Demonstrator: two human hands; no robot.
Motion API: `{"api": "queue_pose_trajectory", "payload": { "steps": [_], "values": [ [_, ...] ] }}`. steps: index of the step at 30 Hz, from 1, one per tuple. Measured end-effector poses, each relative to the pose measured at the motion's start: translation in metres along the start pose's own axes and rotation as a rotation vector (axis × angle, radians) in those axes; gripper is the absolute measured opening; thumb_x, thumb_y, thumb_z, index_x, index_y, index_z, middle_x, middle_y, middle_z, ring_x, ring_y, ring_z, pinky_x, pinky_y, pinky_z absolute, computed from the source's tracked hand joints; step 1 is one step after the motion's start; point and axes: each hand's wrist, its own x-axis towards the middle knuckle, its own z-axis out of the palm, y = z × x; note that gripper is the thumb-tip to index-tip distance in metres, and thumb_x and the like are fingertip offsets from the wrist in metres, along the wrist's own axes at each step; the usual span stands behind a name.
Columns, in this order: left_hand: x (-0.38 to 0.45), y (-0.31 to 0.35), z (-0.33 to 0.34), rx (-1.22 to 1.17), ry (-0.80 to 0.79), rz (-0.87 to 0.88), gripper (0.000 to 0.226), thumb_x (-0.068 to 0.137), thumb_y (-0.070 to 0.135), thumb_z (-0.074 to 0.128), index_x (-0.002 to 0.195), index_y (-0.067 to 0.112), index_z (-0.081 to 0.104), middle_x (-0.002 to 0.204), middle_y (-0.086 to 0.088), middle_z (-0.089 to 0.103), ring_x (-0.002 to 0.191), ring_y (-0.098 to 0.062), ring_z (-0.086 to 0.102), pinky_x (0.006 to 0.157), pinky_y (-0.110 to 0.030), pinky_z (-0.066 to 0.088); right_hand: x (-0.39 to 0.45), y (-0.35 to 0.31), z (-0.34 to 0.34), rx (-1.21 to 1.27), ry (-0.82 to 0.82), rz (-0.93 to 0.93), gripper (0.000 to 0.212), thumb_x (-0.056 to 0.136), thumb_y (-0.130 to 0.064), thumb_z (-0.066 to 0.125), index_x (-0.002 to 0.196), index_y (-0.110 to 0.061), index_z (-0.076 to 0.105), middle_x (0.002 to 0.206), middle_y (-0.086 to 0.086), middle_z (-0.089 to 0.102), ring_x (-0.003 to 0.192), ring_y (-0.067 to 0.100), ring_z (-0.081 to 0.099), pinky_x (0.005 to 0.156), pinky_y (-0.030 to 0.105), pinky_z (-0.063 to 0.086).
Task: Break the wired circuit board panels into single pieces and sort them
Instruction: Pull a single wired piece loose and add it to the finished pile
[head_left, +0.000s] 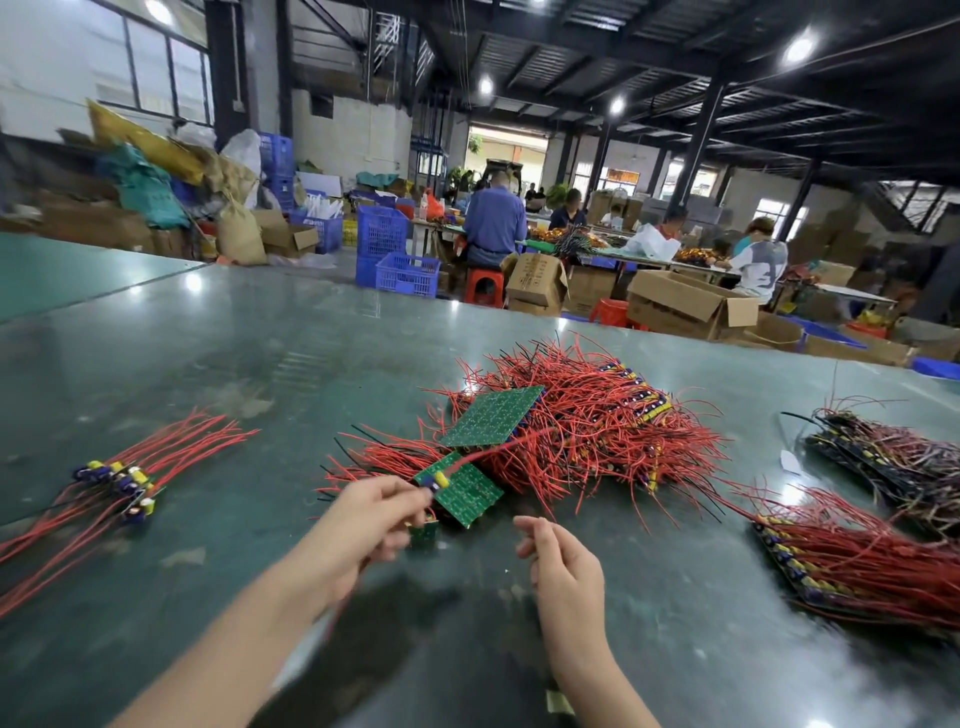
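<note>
The left hand is pinching a single board for sorting, just beside the green panel, while the right hand is hanging loosely curled, holding nothing.

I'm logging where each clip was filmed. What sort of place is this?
Most likely a factory assembly hall: heaps of red-wired circuit board panels on a long green workbench, other workers seated at tables, and stacked blue crates and cartons around them.

blue crates, cardboard boxes, red stools
</note>
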Motion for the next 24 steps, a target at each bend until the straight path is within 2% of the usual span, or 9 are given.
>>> {"api": "queue_pose_trajectory", "payload": {
  "steps": [3,6,9,12,13,16,19,22,24],
  "values": [
    [0.008,0.028,-0.044,0.329,0.281,0.164,0.02,0.088,0.011,0.063,0.07,0.01,0.057,0.05,0.004,0.062,0.035,-0.008,0.044,0.034,-0.014,0.028,0.0,0.001,0.002,-0.028,-0.024,0.02,0.03,0.097,-0.014,0.048,0.081,-0.021,0.073,0.063,-0.005,0.059,0.047,0.003,0.041,0.051,0.021,0.034],
    [0.009,0.044,-0.096,0.999,0.625,0.227,0.024,0.084,0.028,0.066,0.063,0.02,0.057,0.062,-0.001,0.062,0.067,-0.025,0.059,0.055,-0.028,0.041,-0.001,0.0,0.005,-0.116,-0.076,0.001,0.028,0.097,-0.013,0.049,0.083,-0.024,0.072,0.063,-0.005,0.06,0.048,0.0,0.044,0.055,0.02,0.037],
    [0.001,0.04,-0.133,1.156,0.769,0.122,0.021,0.082,0.032,0.065,0.065,0.024,0.057,0.072,-0.006,0.057,0.097,-0.031,0.053,0.07,-0.034,0.044,-0.004,-0.002,0.006,-0.15,-0.095,-0.022,0.027,0.096,-0.012,0.05,0.083,-0.023,0.071,0.064,-0.004,0.06,0.048,0.001,0.044,0.053,0.02,0.039],
    [-0.011,0.025,-0.154,1.274,0.856,0.064,0.013,0.082,0.032,0.066,0.072,0.024,0.066,0.084,-0.006,0.065,0.106,-0.032,0.046,0.074,-0.034,0.042,-0.006,-0.005,0.006,-0.151,-0.118,-0.006,0.025,0.096,-0.011,0.051,0.086,-0.021,0.072,0.067,-0.003,0.06,0.051,0.009,0.043,0.062,0.042,0.05],
    [-0.015,0.02,-0.16,1.331,0.877,0.039,0.013,0.082,0.034,0.065,0.073,0.024,0.067,0.088,-0.005,0.066,0.106,-0.031,0.045,0.075,-0.033,0.041,-0.007,-0.005,0.006,-0.153,-0.126,-0.011,0.024,0.095,-0.01,0.052,0.086,-0.02,0.071,0.067,-0.002,0.06,0.05,0.009,0.043,0.062,0.04,0.051],
    [-0.024,0.006,-0.171,1.534,0.853,-0.116,0.021,0.084,0.046,0.059,0.084,0.027,0.066,0.104,0.002,0.062,0.108,-0.027,0.041,0.083,-0.031,0.04,-0.009,-0.006,0.006,-0.168,-0.131,-0.052,0.025,0.093,-0.005,0.054,0.084,-0.021,0.071,0.065,-0.002,0.06,0.042,0.001,0.044,0.046,0.012,0.041],
    [-0.027,-0.003,-0.169,1.636,0.81,-0.212,0.031,0.081,0.049,0.06,0.102,0.027,0.059,0.117,0.001,0.055,0.113,-0.026,0.038,0.089,-0.032,0.038,-0.011,-0.006,0.006,-0.165,-0.149,-0.051,0.029,0.09,-0.002,0.055,0.083,-0.025,0.071,0.066,-0.004,0.064,0.049,-0.001,0.052,0.055,0.015,0.044],
    [-0.021,-0.002,-0.147,1.596,0.793,-0.077,0.051,0.077,0.05,0.067,0.119,0.024,0.052,0.125,-0.003,0.051,0.116,-0.029,0.038,0.094,-0.035,0.037,-0.011,-0.004,0.006,-0.151,-0.149,-0.071,0.036,0.088,0.002,0.056,0.08,-0.03,0.07,0.064,-0.005,0.067,0.056,0.002,0.055,0.059,0.02,0.047],
    [-0.011,-0.001,-0.118,1.478,0.619,0.072,0.054,0.079,0.048,0.065,0.125,0.026,0.048,0.128,-0.001,0.051,0.119,-0.027,0.042,0.098,-0.035,0.039,-0.01,-0.003,0.006,-0.144,-0.146,-0.089,0.036,0.088,0.002,0.056,0.081,-0.031,0.07,0.064,-0.005,0.066,0.056,0.004,0.054,0.054,0.015,0.043]
  ]
}}
